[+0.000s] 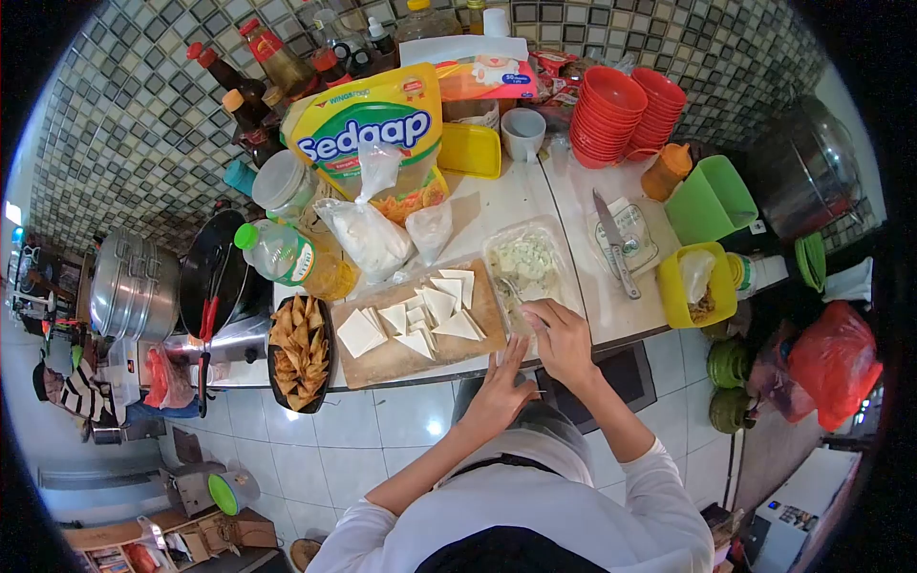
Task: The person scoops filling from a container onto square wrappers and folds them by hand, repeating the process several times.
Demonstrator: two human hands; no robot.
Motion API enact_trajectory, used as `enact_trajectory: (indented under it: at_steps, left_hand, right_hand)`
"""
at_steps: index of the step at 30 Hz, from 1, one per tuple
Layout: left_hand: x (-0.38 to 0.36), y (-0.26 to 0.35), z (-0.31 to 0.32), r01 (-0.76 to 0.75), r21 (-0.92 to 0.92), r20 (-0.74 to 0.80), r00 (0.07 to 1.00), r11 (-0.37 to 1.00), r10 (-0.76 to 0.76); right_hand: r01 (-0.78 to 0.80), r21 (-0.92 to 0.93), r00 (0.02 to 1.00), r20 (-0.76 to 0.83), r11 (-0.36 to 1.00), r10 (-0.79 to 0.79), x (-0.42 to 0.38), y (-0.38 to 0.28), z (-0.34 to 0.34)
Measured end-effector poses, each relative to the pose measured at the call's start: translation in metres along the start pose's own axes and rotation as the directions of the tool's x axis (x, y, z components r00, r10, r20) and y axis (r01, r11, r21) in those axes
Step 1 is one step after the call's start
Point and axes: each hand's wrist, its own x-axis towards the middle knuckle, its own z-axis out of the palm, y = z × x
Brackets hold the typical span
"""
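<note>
My right hand [562, 342] is closed round the handle of a metal spoon [511, 288], which dips into a clear plastic container [564, 277] of pale, green-flecked filling [530, 260]. Low at the container's near edge, my left hand [499, 393] has its fingers bent together. A thin pale edge shows beside its thumb, too small to name. Left of the container lies a wooden cutting board [382, 368] with stacks of white wrapper pieces [439, 306], several cut to triangles. A black tray [278, 377] of brown folded triangular pastries [299, 349] stands beyond the board.
A knife [614, 244] rests on a lid right of the container, near a yellow tub [702, 310]. Behind the board are bags of white powder [368, 239] and an oil bottle [306, 260]. Red bowls [607, 115] stand stacked at the back. A wok [212, 263] is at left.
</note>
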Motion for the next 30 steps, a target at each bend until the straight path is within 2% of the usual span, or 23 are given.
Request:
enact_trajectory:
  at_steps: [5, 7, 11, 13, 16, 20, 22, 26, 28, 30]
  left_hand:
    - [0.001, -0.004, 0.0, -0.018, 0.02, 0.009, 1.0, 1.0, 0.018]
    - [0.0, -0.003, -0.001, -0.02, 0.002, 0.004, 1.0, 1.0, 0.02]
    - [0.0, -0.001, -0.002, -0.031, -0.008, -0.009, 0.999, 0.999, 0.031]
    - [0.0, -0.002, -0.001, -0.033, -0.008, -0.015, 0.999, 0.999, 0.033]
    - [0.0, -0.003, 0.0, -0.044, -0.016, -0.029, 0.999, 0.999, 0.043]
    - [0.002, 0.0, -0.003, -0.035, -0.01, -0.011, 0.999, 0.999, 0.035]
    - [0.001, 0.0, -0.004, -0.027, -0.002, 0.003, 1.0, 1.0, 0.027]
    - [0.001, -0.002, -0.004, -0.044, 0.005, 0.016, 0.999, 0.999, 0.044]
    - [0.001, -0.002, -0.004, -0.039, 0.004, 0.025, 0.999, 0.999, 0.039]
    - [0.002, -0.003, -0.005, -0.033, 0.004, 0.028, 0.999, 0.999, 0.033]
  right_hand:
    - [-0.058, 0.078, 0.998, -0.022, 0.995, 0.06, -0.008, 0.004, -0.01]
    - [-0.058, 0.101, 0.998, 0.036, 0.993, 0.054, -0.009, 0.005, -0.021]
    - [0.009, 0.01, 0.996, 0.089, 1.0, -0.01, -0.008, -0.003, -0.04]
    - [-0.015, -0.003, 0.999, -0.043, 1.0, 0.015, -0.01, -0.006, -0.038]
    - [-0.083, -0.021, 0.992, -0.1, 0.996, 0.08, -0.01, -0.005, -0.029]
    - [-0.102, -0.055, 0.989, -0.117, 0.993, 0.095, -0.009, 0.002, -0.009]
    - [-0.174, -0.038, 0.983, -0.067, 0.984, 0.171, -0.008, 0.0, -0.004]
    - [-0.132, -0.046, 0.989, -0.068, 0.99, 0.128, -0.009, -0.003, -0.002]
    - [-0.206, 0.063, 0.968, -0.131, 0.977, 0.213, -0.007, 0.003, -0.004]
    - [-0.201, 0.064, 0.966, -0.154, 0.977, 0.209, -0.009, 0.007, -0.002]
